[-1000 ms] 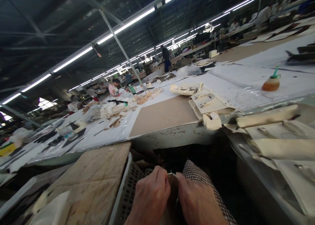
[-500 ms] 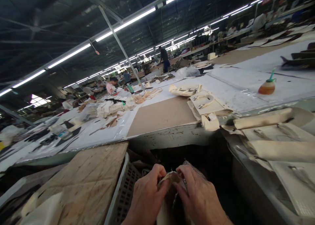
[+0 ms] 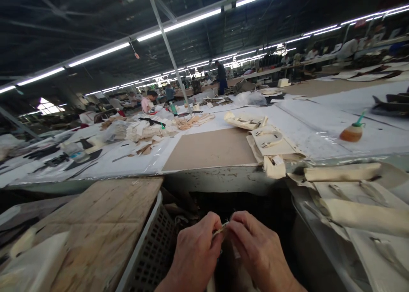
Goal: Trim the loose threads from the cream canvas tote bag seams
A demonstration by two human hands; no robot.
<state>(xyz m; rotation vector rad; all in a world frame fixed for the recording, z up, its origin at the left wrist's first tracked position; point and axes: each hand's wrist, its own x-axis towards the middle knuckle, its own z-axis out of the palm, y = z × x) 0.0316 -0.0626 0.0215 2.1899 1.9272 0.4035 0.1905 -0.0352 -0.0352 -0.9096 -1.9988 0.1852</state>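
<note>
Low in front of me, my left hand point(image 3: 195, 246) pinches the edge of a cream fabric piece point(image 3: 220, 230) between thumb and fingers. My right hand point(image 3: 259, 246) grips the same edge close beside it, its fingertips almost meeting the left ones. Loose threads stick up where the fingertips come together. Most of the piece hangs below, hidden by my hands and in shadow. Beyond them, on the table's front edge, lies a cream bag part with a handle point(image 3: 270, 141).
A plastic basket point(image 3: 150, 245) and a worn brown board point(image 3: 105, 224) stand at the left. Cream bag parts point(image 3: 354, 194) are stacked at the right. On the long table point(image 3: 207, 149) lie fabric scraps point(image 3: 143, 132) and an amber-filled bottle point(image 3: 351, 132). People work farther back.
My fingertips have drawn closer together, and the piece's edge between them shows less. A checked cloth by the right hand is out of sight. The view has tilted slightly.
</note>
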